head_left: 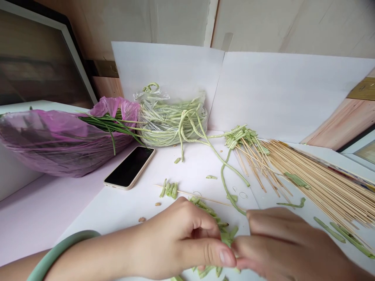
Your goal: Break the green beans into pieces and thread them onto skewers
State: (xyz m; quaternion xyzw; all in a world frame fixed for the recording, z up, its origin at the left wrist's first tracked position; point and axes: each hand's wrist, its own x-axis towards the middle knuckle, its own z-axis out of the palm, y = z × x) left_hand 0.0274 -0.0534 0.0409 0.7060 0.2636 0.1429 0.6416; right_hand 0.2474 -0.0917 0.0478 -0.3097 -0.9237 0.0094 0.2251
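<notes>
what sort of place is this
Probably a makeshift food-prep corner, perhaps in a home: a clear plastic bag of yard-long beans, skewered bean pieces and a pile of bamboo skewers suggest it.

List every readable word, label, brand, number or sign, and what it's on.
Nothing reads clearly.
White paper: faint handwritten loops, unclear whether letters or digits.
Colored strip behind the wooden skewers: too blurred to read.
Smartphone: dark screen, no text.

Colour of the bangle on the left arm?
The bangle is muted green, plain; best seen in the head view.
</notes>
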